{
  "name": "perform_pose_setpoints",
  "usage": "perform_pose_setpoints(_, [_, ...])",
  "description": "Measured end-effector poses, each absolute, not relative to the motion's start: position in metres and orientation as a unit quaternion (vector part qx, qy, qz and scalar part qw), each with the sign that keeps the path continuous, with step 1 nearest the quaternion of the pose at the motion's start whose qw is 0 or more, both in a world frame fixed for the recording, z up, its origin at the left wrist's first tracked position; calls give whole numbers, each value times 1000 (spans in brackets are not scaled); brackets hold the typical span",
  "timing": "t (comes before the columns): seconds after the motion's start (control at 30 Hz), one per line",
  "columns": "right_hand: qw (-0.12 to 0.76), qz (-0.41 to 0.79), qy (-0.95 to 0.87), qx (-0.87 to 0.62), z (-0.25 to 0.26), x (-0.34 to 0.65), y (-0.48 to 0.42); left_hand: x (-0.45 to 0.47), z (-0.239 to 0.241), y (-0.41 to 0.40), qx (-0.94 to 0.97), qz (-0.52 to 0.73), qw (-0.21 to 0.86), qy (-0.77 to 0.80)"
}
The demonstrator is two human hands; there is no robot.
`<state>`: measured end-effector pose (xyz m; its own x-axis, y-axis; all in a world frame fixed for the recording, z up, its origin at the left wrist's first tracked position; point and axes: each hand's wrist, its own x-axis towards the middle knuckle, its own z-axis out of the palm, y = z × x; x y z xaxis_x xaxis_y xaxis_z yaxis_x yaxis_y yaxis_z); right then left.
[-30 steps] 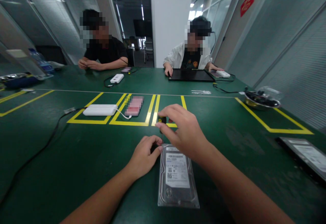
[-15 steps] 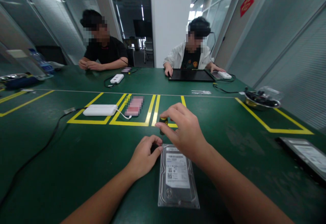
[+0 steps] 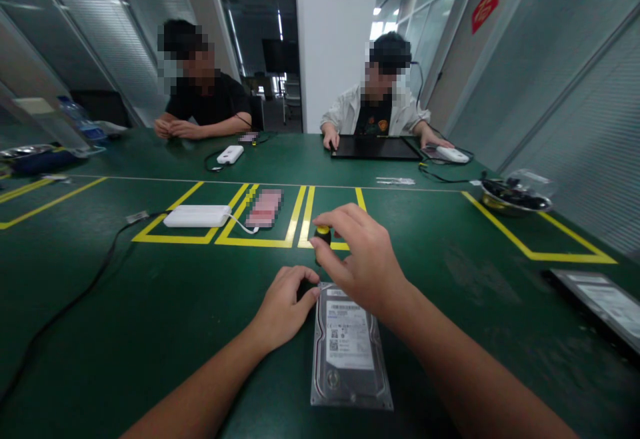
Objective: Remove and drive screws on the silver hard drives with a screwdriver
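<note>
A silver hard drive [image 3: 350, 352] with a white label lies flat on the green table in front of me. My left hand [image 3: 287, 306] is closed at its far left corner, thumb and forefinger touching the edge. Just above that far end, my right hand [image 3: 357, 252] pinches a short screwdriver [image 3: 323, 236] by its black handle with a yellow top. The handle stands roughly upright between thumb and fingers. Where the tip meets the drive is hidden behind my hands.
A second hard drive [image 3: 600, 302] lies at the right. Beyond are a white power bank [image 3: 197, 216] cabled to a phone [image 3: 265, 208], and a metal bowl [image 3: 515, 199] of dark parts. Two people sit opposite; one touches a black panel [image 3: 376, 147].
The screwdriver handle has turned or tilted slightly in my right hand, showing more of its yellow top. Across the table, a person's hand and a white device have shifted a little right.
</note>
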<state>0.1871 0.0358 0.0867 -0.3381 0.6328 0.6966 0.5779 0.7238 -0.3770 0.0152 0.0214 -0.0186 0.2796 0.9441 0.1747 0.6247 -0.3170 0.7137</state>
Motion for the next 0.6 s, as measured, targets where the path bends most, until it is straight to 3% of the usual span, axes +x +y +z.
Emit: perform_pose_setpoints(0.6, [449,27,-809,-379,84,186,36,15,-19,21,753,305,278,512])
